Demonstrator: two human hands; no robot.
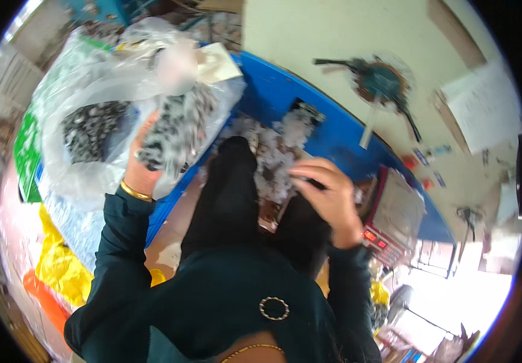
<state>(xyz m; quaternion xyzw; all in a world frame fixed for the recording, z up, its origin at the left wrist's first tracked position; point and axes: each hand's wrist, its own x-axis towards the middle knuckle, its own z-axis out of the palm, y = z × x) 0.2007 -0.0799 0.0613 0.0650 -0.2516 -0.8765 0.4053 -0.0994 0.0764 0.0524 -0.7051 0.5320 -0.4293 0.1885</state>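
My left hand [144,160] is closed around the side of a bundle of small black and whitish pieces [179,130]. Motion blurs the bundle, and I cannot tell whether a clear bag encloses it. Beneath and beside it lies a large open translucent plastic bag [70,181] with a heap of similar dark grey pieces [94,130] inside. My right hand [330,196] is above my right thigh, thumb and fingertips brought close together in a pinch. Anything between those tips is too small to make out. White, fluffy-looking clumps [273,163] lie just left of its fingertips, between my knees and beyond.
A blue panel [273,75] runs along the pale tabletop [309,30]. On the table are a dark round object with handles [379,81] and white paper [485,103]. A digital scale [397,212] stands right of my right hand. Yellow plastic [61,260] lies at lower left.
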